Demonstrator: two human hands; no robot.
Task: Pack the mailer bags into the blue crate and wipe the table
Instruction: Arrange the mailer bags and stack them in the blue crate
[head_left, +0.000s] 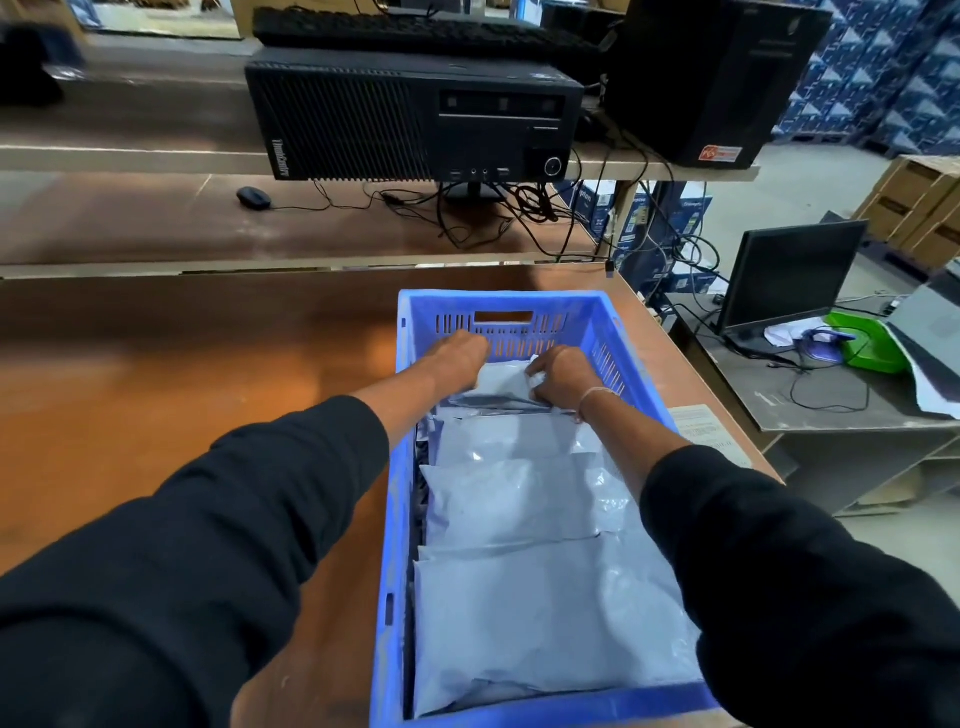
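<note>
The mailer bags (524, 519) are laid flat and overlapping in a row along the blue crate (397, 545), each one lapping the next, which seems meant to fit as many as possible without bulging above the rim. The farthest bag (501, 382) is held at the crate's far end by both hands. The left hand (460, 356) is curled closed at the bag's left corner, its fingers tucked down between bag and crate wall. The right hand (558, 374) is closed on the bag's right edge, where the plastic is crumpled in the grip. The bag appears to be pressed down and squared into the last gap, so two hands are used to keep its corners level.

Nearer than the hands, the remaining bags fill the crate up to its near wall. To the left of the hands, the bench (208, 364) is seen with no bags left on it, so the packing is judged nearly finished and the wiping not yet begun; no cloth is seen. Just right of the right forearm, a printed paper (706, 426) lies on the bench beside the crate. Beyond the hands, a desktop computer (410, 119) is kept on a raised shelf (130, 158), with a mouse (253, 198) below it.
</note>
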